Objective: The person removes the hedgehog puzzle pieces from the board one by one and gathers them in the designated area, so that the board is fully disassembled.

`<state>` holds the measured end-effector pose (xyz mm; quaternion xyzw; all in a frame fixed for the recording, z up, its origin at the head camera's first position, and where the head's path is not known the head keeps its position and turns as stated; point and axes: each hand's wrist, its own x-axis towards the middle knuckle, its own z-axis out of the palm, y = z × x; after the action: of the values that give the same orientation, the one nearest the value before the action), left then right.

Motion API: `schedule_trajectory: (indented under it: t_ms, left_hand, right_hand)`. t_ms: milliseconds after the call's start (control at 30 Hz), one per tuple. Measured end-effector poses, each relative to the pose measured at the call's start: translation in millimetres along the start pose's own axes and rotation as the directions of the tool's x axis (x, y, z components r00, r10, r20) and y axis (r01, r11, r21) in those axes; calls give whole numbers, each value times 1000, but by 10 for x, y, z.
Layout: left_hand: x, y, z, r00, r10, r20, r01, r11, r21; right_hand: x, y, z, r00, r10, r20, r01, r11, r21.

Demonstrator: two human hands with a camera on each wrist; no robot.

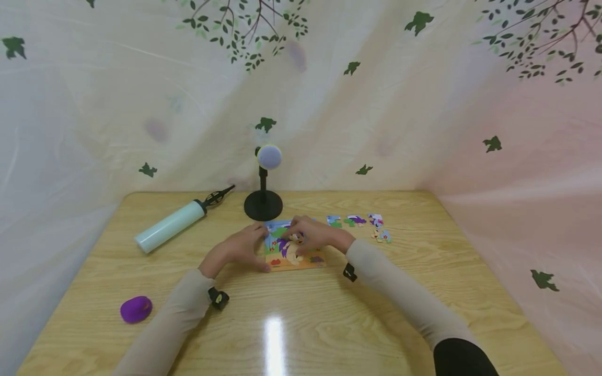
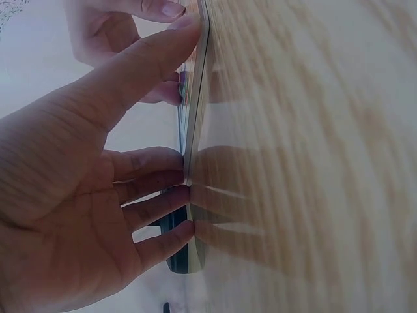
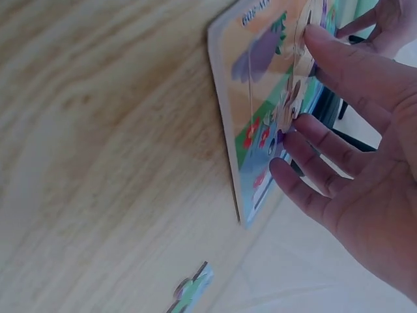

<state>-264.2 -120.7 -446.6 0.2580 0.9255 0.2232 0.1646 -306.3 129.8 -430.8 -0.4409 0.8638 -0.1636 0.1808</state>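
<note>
A flat jigsaw puzzle board (image 1: 282, 266) with a cartoon picture lies on the table. My left hand (image 1: 242, 248) is at its left side, fingertips at the edge and thumb at the near corner; the left wrist view shows those fingers (image 2: 156, 212) extended against the board's rim. My right hand (image 1: 312, 233) reaches over the picture from the right. In the right wrist view its thumb (image 3: 332, 49) and spread fingertips touch the picture pieces. Part of the picture is hidden under this hand. Several loose puzzle pieces (image 1: 356, 220) lie just right of the board.
A pale teal hand pump (image 1: 171, 226) with a black nozzle lies at the back left. Behind the board stands a round white disc (image 1: 269, 156) on a black stand (image 1: 263, 204). A purple rounded object (image 1: 136, 309) sits left of my left forearm. Patterned fabric (image 1: 320, 104) hangs behind the table.
</note>
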Motion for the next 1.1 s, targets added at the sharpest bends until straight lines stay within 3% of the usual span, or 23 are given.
schedule_trajectory:
  t_ms: [233, 533, 1100]
  left_hand:
    - [-14, 27, -29, 1000, 0, 4, 0, 1000, 1]
    - [-11, 28, -32, 1000, -5, 17, 5, 1000, -7]
    - [-9, 36, -25, 1000, 7, -4, -7, 1000, -4]
  right_hand:
    - [41, -19, -55, 999, 31, 40, -32, 999, 23]
    - [62, 0, -48, 999, 12, 32, -12, 1000, 20]
    - [47, -29, -35, 997, 66, 33, -68, 996, 66]
